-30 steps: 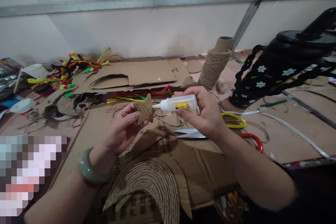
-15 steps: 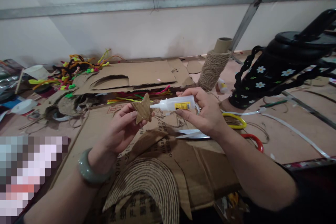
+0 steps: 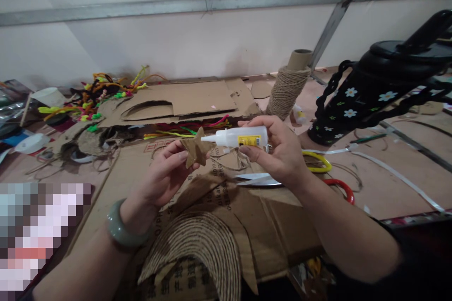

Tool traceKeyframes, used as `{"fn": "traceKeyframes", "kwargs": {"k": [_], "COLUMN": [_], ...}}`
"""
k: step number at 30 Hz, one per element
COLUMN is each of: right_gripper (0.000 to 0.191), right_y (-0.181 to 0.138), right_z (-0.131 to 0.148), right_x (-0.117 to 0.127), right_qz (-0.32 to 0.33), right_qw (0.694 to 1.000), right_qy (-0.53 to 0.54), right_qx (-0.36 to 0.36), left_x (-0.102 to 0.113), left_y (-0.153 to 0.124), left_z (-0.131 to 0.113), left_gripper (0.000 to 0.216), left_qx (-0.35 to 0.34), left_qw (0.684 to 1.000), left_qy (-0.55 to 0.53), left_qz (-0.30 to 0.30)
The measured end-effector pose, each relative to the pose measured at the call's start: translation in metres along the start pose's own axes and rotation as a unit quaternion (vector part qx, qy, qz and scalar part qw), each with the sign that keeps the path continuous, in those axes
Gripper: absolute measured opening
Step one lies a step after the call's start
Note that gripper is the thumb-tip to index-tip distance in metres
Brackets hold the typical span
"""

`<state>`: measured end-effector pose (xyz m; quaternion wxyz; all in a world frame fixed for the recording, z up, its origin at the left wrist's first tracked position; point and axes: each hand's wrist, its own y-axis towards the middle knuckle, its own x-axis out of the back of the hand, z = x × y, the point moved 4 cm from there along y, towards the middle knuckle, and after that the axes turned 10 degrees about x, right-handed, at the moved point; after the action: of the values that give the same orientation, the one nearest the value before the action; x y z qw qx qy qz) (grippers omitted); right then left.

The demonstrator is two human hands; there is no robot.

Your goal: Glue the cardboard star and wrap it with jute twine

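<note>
1. The left hand point(image 3: 165, 176) pinches the cardboard star point(image 3: 197, 149) by its lower edge; so light a grip could let it twist.
2. The right hand point(image 3: 278, 153), just beside it, grips the glue bottle point(image 3: 240, 137), nozzle at the star; a hard squeeze may flood the fingers.

A thick, smooth bangle point(image 3: 120, 231) of pale grey-green, rounded in section and with a dull, stone-like sheen, circles the wrist behind the left hand point(image 3: 164, 176). The left forearm point(image 3: 79, 268) is bare from the bangle down to the lower edge of the frame. The right hand point(image 3: 278, 153) is bare, as is the right forearm point(image 3: 339, 225) as far as the elbow, where a loose black sleeve point(image 3: 418, 263) begins. The fingernails that show are cut short.
</note>
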<state>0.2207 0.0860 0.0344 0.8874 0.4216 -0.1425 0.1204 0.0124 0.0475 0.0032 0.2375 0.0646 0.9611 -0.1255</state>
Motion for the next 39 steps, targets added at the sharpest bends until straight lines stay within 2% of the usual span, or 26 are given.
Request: {"fn": "traceKeyframes", "kwargs": {"k": [6, 13, 20, 32, 39], "right_gripper": [0.033, 0.032, 0.023, 0.017, 0.021], "right_y": [0.002, -0.001, 0.005, 0.004, 0.005], "right_z": [-0.001, 0.0, 0.015, 0.023, 0.017], "right_x": [0.0, 0.003, 0.006, 0.006, 0.007], "right_qz": [0.01, 0.004, -0.005, -0.004, -0.014], "right_qw": [1.0, 1.0, 0.995, 0.989, 0.993], "right_qy": [0.001, 0.005, -0.071, -0.103, -0.084], "right_qx": [0.011, -0.009, 0.068, 0.107, 0.084], "left_x": [0.001, 0.001, -0.008, -0.009, -0.009], "left_y": [0.001, 0.0, -0.002, -0.004, -0.003], "left_z": [0.001, 0.003, 0.004, 0.008, 0.006], "left_gripper": [0.022, 0.024, 0.019, 0.018, 0.019], "left_qx": [0.002, 0.022, 0.028, 0.036, 0.032], "left_qw": [1.0, 1.0, 1.0, 0.999, 0.999], "left_qy": [-0.004, -0.006, -0.013, -0.012, -0.01], "left_qz": [-0.006, -0.02, -0.004, 0.0, 0.008]}}
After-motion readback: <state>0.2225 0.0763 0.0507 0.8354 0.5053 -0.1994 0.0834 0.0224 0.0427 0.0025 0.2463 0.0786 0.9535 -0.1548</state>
